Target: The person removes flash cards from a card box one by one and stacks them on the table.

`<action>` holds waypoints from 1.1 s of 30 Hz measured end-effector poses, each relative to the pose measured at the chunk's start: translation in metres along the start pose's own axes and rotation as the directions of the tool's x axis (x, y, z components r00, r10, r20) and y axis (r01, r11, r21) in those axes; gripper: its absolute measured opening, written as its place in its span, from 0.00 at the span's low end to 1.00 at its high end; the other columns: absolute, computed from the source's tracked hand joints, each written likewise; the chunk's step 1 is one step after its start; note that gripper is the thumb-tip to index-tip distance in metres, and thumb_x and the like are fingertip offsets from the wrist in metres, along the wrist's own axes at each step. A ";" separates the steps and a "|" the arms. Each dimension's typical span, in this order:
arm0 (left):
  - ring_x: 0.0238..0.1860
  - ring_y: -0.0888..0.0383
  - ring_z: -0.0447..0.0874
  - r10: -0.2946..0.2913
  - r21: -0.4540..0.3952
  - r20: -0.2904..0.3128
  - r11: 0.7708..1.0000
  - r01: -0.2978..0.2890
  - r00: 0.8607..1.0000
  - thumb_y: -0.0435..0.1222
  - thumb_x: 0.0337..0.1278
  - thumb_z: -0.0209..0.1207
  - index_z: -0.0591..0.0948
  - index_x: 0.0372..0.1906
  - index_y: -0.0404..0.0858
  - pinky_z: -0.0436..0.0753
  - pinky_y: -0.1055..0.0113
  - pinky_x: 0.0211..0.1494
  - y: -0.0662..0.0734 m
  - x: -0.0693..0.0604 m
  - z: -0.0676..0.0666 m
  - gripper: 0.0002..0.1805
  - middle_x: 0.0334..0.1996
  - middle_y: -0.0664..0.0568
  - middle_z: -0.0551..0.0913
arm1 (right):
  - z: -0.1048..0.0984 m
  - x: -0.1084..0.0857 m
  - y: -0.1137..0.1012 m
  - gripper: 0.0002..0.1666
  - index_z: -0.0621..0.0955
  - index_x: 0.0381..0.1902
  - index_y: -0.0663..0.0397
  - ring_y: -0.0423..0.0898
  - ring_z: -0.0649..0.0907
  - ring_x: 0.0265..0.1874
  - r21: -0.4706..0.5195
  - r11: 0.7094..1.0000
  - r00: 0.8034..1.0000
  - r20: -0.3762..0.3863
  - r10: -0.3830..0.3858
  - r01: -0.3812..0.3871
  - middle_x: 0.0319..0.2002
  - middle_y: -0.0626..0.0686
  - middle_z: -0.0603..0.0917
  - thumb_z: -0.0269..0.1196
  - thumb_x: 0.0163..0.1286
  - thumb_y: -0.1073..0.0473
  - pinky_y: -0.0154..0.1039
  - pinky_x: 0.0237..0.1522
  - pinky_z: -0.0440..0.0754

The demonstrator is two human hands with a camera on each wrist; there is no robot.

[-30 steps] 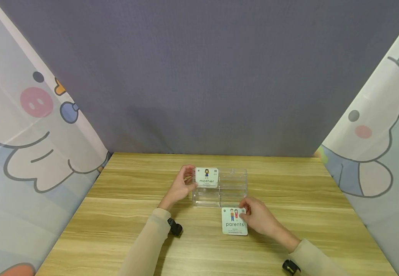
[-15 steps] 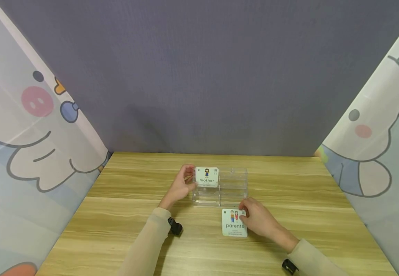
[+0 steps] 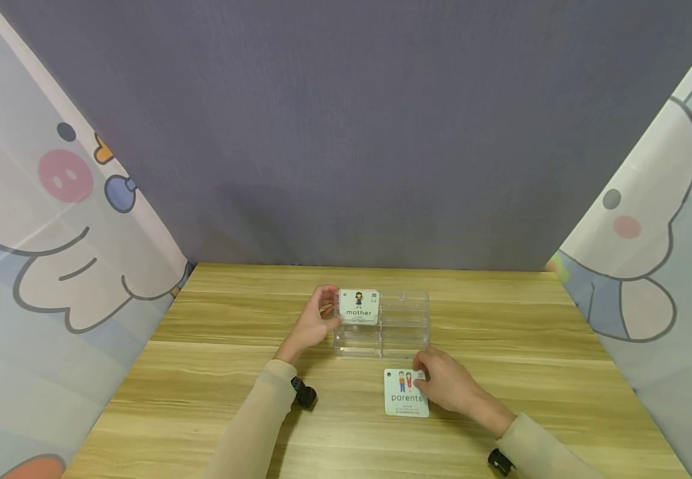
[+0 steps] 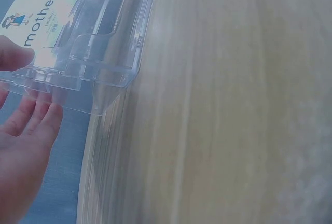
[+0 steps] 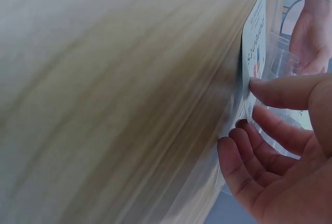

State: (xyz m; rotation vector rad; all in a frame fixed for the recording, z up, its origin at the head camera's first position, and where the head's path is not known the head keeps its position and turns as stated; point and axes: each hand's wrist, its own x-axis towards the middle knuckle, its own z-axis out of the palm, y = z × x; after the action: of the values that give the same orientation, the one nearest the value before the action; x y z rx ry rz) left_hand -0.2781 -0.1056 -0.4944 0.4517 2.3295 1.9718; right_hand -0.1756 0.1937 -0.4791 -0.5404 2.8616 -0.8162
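A clear plastic card holder [image 3: 404, 326] with several compartments stands on the table. The white "mother" card [image 3: 358, 307] sits in its upper left compartment. My left hand [image 3: 313, 322] grips the holder's left side; in the left wrist view the thumb [image 4: 15, 55] is on the front and the fingers [image 4: 44, 123] are behind the clear wall. My right hand [image 3: 450, 382] pinches the "parents" card [image 3: 404, 402] by its upper right corner, just in front of the holder. The right wrist view has this card [image 5: 255, 42] between thumb and index finger, the other fingers loosely curled below.
The wood-grain table [image 3: 220, 399] reaches back to a dark grey-blue partition [image 3: 346, 133]. Cartoon-printed curtains [image 3: 40, 199] hang on both sides. A black strap device [image 3: 304, 392] is on the left wrist, another [image 3: 500, 461] on the right.
My right hand has moved the "parents" card slightly toward me, widening the gap to the holder. The left hand and the "mother" card have stayed in place.
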 end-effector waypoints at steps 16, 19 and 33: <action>0.61 0.44 0.71 0.031 0.009 0.004 0.999 -0.031 0.999 0.20 0.56 0.62 0.66 0.68 0.38 0.69 0.49 0.73 -0.008 0.002 -0.003 0.35 0.58 0.40 0.71 | 0.001 0.001 0.001 0.10 0.83 0.36 0.53 0.42 0.72 0.31 -0.050 0.999 0.999 0.034 -0.014 0.015 0.31 0.45 0.74 0.74 0.57 0.66 0.36 0.30 0.75; 0.62 0.44 0.70 0.028 0.004 0.002 1.000 -0.028 1.000 0.20 0.55 0.63 0.66 0.68 0.37 0.68 0.49 0.74 -0.008 0.003 -0.003 0.35 0.58 0.40 0.71 | 0.001 0.001 0.001 0.10 0.84 0.36 0.52 0.42 0.72 0.31 -0.054 0.998 0.999 0.035 -0.018 0.020 0.31 0.45 0.74 0.74 0.57 0.66 0.36 0.30 0.74; 0.63 0.36 0.68 0.020 -0.017 0.002 1.000 -0.020 1.000 0.17 0.55 0.59 0.64 0.68 0.29 0.64 0.42 0.74 0.022 -0.009 0.002 0.34 0.59 0.34 0.70 | -0.001 0.003 0.000 0.08 0.84 0.35 0.50 0.41 0.72 0.30 -0.034 0.999 0.999 0.041 -0.005 0.007 0.30 0.43 0.73 0.72 0.59 0.65 0.36 0.30 0.74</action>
State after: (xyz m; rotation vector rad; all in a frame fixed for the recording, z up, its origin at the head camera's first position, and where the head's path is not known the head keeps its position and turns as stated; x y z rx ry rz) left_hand -0.2655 -0.1027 -0.4750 0.4777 2.3142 1.9963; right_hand -0.1788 0.1931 -0.4787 -0.5631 2.8432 -0.7489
